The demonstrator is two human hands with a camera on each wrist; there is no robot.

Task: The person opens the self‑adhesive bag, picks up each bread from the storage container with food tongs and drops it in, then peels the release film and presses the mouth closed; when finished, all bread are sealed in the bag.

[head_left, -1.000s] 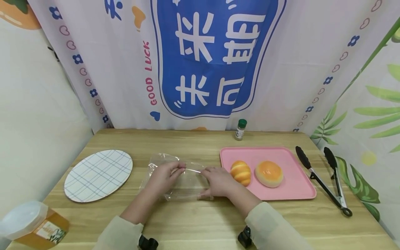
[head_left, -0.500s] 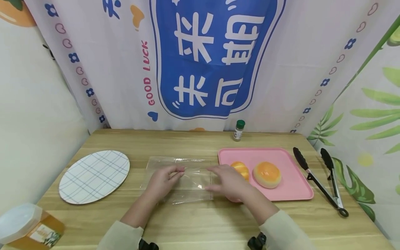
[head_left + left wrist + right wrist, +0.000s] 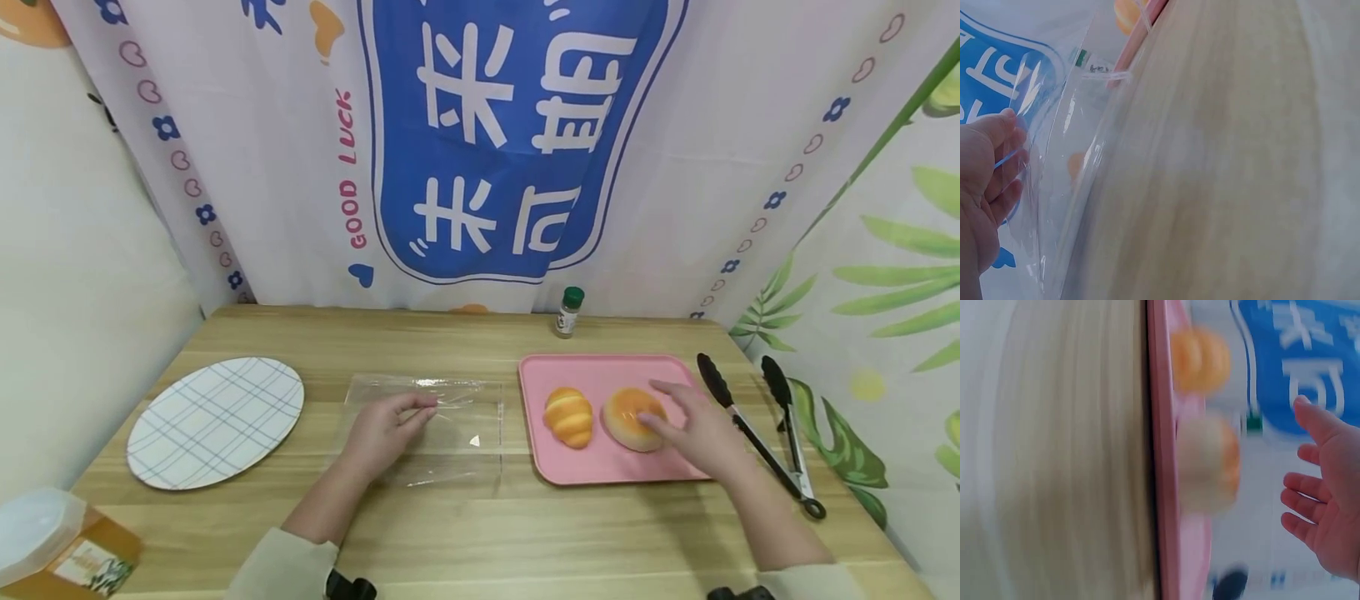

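Zero grip yet with right hand (image 3: 697, 429): hovering near round bun (image 3: 625, 418) on pink tray (image 3: 553, 467), loosely spread, holding nothing. Meanwhile pinching clear bag (image 3: 457, 446) on wooden table (image 3: 480, 533) with left hand (image 3: 382, 433). Looks like bun pick-up step; next, probably calls for lowering, closing around it.

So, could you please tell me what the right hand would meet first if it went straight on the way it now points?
Most likely the round bun on the pink tray; the right hand points toward it, though the depth between them is unclear.
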